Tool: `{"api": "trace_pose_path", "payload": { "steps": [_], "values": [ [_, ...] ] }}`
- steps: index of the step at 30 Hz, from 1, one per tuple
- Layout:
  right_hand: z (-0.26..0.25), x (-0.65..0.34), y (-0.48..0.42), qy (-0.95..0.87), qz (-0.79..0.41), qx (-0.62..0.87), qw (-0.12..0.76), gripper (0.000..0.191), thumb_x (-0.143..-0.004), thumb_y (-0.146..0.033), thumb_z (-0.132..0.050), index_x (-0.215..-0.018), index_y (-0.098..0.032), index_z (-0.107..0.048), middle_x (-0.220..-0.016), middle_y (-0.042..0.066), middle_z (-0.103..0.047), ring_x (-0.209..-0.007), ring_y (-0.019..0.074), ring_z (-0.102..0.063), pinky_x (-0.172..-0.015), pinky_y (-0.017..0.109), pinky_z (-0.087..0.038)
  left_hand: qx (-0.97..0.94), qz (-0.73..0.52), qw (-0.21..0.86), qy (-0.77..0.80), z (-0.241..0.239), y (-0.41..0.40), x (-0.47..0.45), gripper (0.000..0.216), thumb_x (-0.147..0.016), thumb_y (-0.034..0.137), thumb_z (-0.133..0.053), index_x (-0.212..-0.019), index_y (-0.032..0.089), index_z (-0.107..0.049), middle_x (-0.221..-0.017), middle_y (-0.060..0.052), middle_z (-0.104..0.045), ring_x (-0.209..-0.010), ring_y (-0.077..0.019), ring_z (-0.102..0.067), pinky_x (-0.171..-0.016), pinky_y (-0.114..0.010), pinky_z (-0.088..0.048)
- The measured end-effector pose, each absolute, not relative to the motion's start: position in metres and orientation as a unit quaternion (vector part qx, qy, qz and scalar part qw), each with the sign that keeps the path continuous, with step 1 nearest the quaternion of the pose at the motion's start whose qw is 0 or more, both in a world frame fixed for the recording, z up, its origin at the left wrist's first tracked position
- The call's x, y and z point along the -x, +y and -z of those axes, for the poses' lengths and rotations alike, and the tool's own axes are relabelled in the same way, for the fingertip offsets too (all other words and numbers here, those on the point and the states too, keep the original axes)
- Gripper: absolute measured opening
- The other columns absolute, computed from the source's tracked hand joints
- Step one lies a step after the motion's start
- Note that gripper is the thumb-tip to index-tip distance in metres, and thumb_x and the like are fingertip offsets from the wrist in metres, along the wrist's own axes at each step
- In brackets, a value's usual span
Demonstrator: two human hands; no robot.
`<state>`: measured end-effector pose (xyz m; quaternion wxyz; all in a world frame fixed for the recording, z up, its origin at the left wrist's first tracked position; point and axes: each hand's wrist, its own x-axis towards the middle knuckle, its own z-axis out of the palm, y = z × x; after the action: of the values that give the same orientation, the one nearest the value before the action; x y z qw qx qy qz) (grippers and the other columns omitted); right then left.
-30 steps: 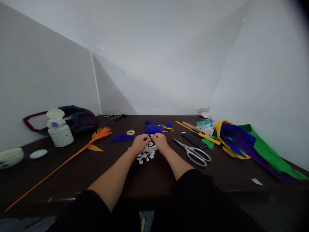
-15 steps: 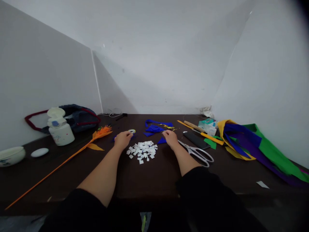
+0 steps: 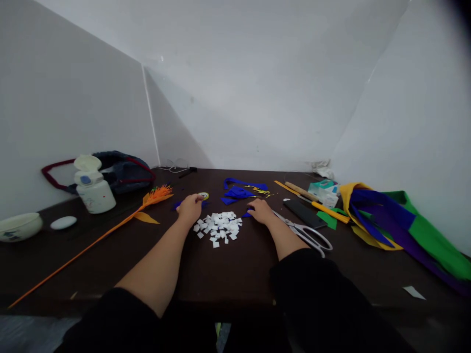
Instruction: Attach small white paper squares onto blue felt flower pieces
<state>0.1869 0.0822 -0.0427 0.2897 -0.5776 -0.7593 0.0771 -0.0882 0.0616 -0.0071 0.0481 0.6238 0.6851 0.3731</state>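
Observation:
My left hand (image 3: 189,209) rests low over the table with its fingers curled. It is beside a small round yellow-rimmed roll (image 3: 203,196), and a blue scrap (image 3: 177,205) shows partly behind it. What the left fingers hold, if anything, is hidden. My right hand (image 3: 261,212) has its thumb and fingertips apart at a small blue piece (image 3: 246,214), which it partly covers. Between the hands lies a loose pile of small white squares (image 3: 221,225). Beyond the right hand are a folded blue piece (image 3: 239,192), a blue strip (image 3: 245,184) and thin yellow shreds (image 3: 259,190).
Scissors (image 3: 309,235) and a black flat object (image 3: 303,213) lie right of my right forearm. Farther right are coloured strips (image 3: 397,220). An orange flower on a long stem (image 3: 106,236), a white bottle (image 3: 96,196) and a bowl (image 3: 20,228) stand or lie left.
My right hand has gone from a pinch near the yellow shreds to fingers apart, lower, over the small blue piece. The left hand stays by the roll. The view has shifted slightly.

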Motion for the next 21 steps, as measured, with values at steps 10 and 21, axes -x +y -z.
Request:
{"api": "trace_pose_path", "payload": {
  "steps": [10,21],
  "values": [
    [0.033,-0.187,0.067,-0.696,-0.153,0.578,0.397,0.003,-0.066,-0.017,-0.054,-0.064,-0.018,-0.056,-0.071,0.004,-0.058,-0.076,0.0194,-0.055,-0.072,0.033,-0.04,-0.737,-0.401,0.115,0.531,-0.001,0.031,0.036,0.018,-0.071,0.026,-0.051,-0.084,0.02,-0.062,-0.084,-0.003,-0.064,-0.081,-0.0177,-0.056,-0.075,-0.027,-0.04],
    [0.016,-0.136,0.039,-0.656,-0.347,0.412,0.528,0.013,-0.068,-0.027,-0.051,-0.078,-0.019,-0.05,-0.067,-0.002,-0.054,-0.06,0.0119,-0.054,-0.056,0.025,-0.046,-0.676,-0.465,0.385,0.424,0.01,0.028,0.009,0.025,-0.065,0.032,-0.059,-0.081,0.014,-0.056,-0.064,-0.002,-0.061,-0.056,-0.0129,-0.058,-0.055,-0.025,-0.046]
  ]
}}
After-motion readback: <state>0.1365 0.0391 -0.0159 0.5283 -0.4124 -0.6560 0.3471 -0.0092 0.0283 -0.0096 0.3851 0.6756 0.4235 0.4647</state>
